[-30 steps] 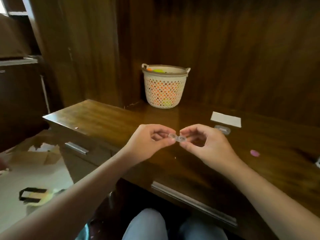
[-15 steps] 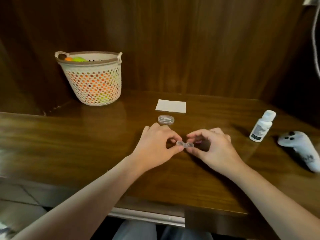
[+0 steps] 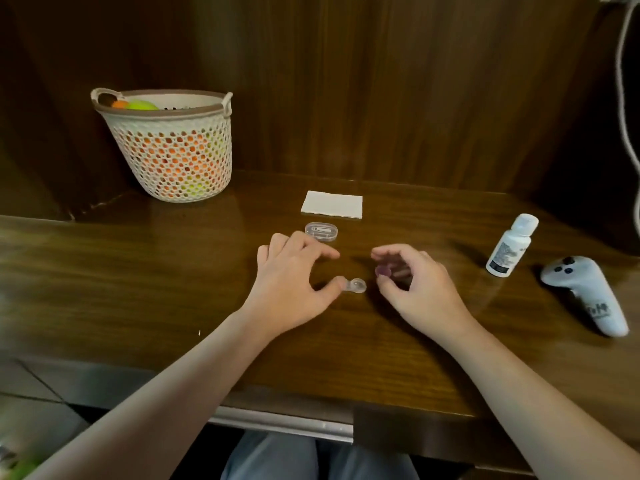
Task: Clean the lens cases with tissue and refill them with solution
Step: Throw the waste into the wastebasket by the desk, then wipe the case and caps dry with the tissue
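A small clear lens case [image 3: 357,285] lies on the wooden desk [image 3: 138,278]. My left hand [image 3: 294,278] rests beside it with fingers spread, and its thumb presses the case's left end. A little to the right, my right hand [image 3: 412,282] pinches a small purple cap [image 3: 383,270] between thumb and fingers, just above the desk. A folded white tissue [image 3: 331,204] lies farther back. The white solution bottle [image 3: 512,244] stands upright to the right, its cap on.
A clear oval box [image 3: 321,231] sits just behind my left hand. A white mesh basket [image 3: 169,143] with coloured balls stands at the back left. A white handheld controller [image 3: 585,294] lies at the far right. Wood panelling closes the back.
My hands have moved apart. The right hand now holds a purple cap away from the case, and the case lies on the desk under my left thumb.
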The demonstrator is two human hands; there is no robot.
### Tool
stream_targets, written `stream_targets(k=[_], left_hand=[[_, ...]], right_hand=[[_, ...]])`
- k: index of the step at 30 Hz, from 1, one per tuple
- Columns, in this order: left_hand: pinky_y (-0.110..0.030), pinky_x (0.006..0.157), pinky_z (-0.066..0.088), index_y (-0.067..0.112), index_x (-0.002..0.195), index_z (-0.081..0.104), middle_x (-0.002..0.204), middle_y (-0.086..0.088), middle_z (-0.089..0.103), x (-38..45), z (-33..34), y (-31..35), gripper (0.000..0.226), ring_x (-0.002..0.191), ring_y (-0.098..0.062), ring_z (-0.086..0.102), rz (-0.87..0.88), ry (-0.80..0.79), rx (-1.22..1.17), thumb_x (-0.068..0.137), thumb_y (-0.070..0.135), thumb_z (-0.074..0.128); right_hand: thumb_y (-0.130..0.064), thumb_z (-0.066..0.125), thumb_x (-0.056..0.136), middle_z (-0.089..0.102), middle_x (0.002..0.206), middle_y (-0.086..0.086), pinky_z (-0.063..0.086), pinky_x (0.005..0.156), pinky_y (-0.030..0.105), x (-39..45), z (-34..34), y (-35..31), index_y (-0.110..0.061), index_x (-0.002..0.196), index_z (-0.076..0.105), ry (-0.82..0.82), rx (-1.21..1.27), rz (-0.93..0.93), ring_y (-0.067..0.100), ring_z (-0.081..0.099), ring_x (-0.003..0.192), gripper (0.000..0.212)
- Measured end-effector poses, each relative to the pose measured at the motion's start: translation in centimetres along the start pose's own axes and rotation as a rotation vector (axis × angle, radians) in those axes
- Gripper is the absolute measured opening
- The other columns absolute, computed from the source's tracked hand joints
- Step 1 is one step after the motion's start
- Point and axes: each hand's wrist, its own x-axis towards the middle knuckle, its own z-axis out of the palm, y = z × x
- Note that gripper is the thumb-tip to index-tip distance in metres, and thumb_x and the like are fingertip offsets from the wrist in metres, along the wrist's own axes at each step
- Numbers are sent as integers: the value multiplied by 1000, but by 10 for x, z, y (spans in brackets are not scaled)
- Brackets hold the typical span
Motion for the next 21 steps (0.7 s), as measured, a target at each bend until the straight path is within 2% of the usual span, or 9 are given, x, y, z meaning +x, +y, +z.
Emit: stream_targets(k=[3, 6, 8, 11, 17, 19, 21], left_hand=[[-30, 100, 32, 36, 133, 64, 137, 12, 53, -5, -3, -4, 31, 120, -7, 41, -123, 106, -28, 102, 39, 63], [-32, 106, 44, 27, 138, 64, 141, 2, 57, -6, -6, -10, 33, 126, -16, 52, -247, 96, -44, 105, 29, 62], [-37, 111, 50, 23, 139, 66, 140, -1, 59, -3, -7, -9, 34, 125, -17, 56, -254, 62, -79, 105, 24, 63], [-37, 106, 56, 19, 135, 71, 136, -2, 63, 1, -6, -6, 30, 119, -17, 62, -212, 45, -106, 106, 18, 63], [-32, 102, 59, 20, 130, 74, 133, 1, 64, 7, -9, -5, 27, 115, -14, 65, -182, 39, -179, 105, 19, 65], [-26, 92, 62, 26, 125, 74, 127, 6, 65, 10, -12, -7, 23, 104, -11, 69, -174, 77, -231, 103, 27, 68], [-17, 75, 61, 33, 108, 70, 113, 13, 64, 19, -17, -14, 8, 89, -5, 71, -189, 138, -298, 101, 35, 70]], right_hand=[[-16, 72, 101, 68, 121, -19, 55, 99, 21, 6, 3, 2, -37, 129, 67, -1, -24, 13, -3, 65, 109, 36], [-13, 73, 100, 69, 115, -21, 56, 88, 13, 11, 8, 2, -34, 127, 69, 1, -13, 1, -4, 66, 106, 35], [-12, 72, 100, 71, 117, -20, 56, 86, 11, 12, 9, 1, -32, 128, 70, 13, -5, -13, -5, 67, 107, 34], [-12, 71, 101, 73, 117, -20, 52, 83, 6, 11, 9, -1, -30, 130, 72, 12, -6, -36, -6, 67, 109, 34], [-12, 68, 104, 74, 111, -27, 46, 80, -4, 13, 9, 0, -34, 127, 74, -14, 13, -49, -20, 63, 107, 33], [-13, 68, 104, 73, 112, -27, 45, 79, -4, 20, 8, 1, -36, 124, 75, 29, 50, -71, -20, 62, 109, 31], [-19, 69, 103, 72, 114, -27, 51, 78, 3, 37, 5, 2, -39, 122, 73, 100, 73, -82, -18, 61, 111, 28]])
